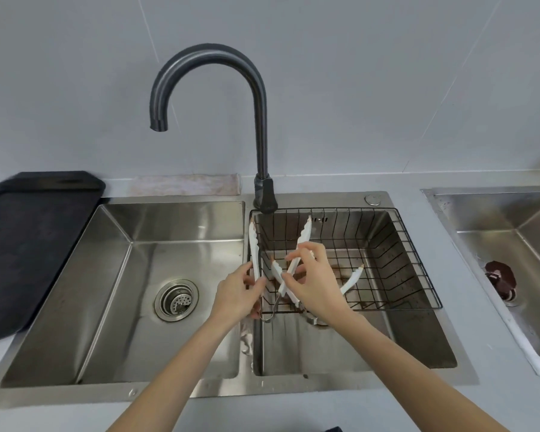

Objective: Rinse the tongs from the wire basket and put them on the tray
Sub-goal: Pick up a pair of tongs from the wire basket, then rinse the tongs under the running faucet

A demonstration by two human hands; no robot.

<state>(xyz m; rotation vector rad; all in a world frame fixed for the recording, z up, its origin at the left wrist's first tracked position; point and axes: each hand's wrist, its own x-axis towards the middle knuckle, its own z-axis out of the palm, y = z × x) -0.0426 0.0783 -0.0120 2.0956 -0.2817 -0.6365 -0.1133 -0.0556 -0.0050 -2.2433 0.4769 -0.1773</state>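
Over wire basket point(387, 244), both hands point(236, 291) point(317, 286) apparently gripping white tongs point(303, 241).

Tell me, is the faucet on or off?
Off. No water falls from the spout of the faucet, and the left sink below it looks dry.

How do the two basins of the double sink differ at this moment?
The left basin is bare, its round drain strainer exposed, and the faucet spout hangs over it. The right basin holds the wire basket with white tongs, and both hands work there. Both basins are stainless steel; no water is running.
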